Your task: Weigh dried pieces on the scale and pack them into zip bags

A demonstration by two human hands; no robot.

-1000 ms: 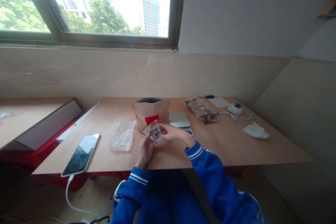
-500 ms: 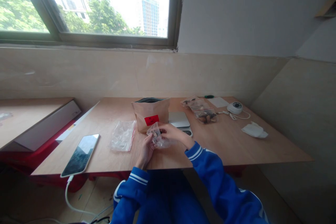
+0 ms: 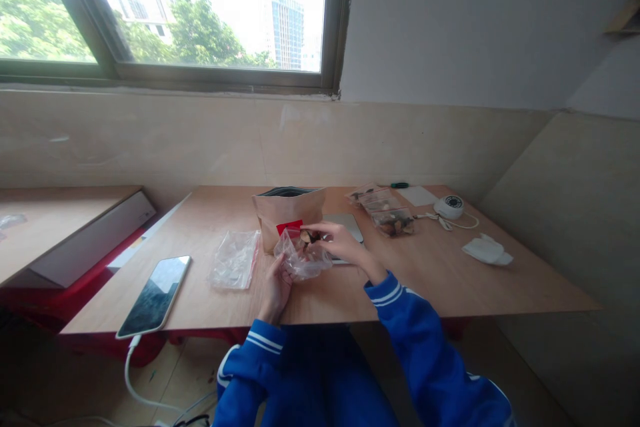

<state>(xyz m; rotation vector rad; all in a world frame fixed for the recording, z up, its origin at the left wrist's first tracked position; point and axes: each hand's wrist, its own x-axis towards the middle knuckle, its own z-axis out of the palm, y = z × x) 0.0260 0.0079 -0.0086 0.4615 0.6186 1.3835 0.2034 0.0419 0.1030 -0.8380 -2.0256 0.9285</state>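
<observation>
My left hand (image 3: 278,283) grips the edge of a clear plastic bag (image 3: 303,265) just in front of a kraft paper pouch (image 3: 267,215). At the bag's mouth, my right hand (image 3: 334,240) pinches brown, dried-looking slices (image 3: 307,237), one with a pale cut face; their exact kind I cannot make out. The pouch stands upright with its top open and bears a red label (image 3: 289,227). Behind my right hand lies a silver scale (image 3: 354,227), partly covered. A second clear zip bag (image 3: 233,260) lies flat to the left.
Several bags of brown dried pieces (image 3: 393,220) lie at the back right, near a green-handled tool (image 3: 399,185) and a white paper (image 3: 416,195). A white camera with a cable (image 3: 449,207) and a crumpled white tissue (image 3: 487,250) are farther right. A charging phone (image 3: 155,295) lies at the left front edge.
My right hand has lifted out of the bag and moved slightly right, with brown slices now showing in its fingers. The plastic bag has spread wider; my left hand stays on it.
</observation>
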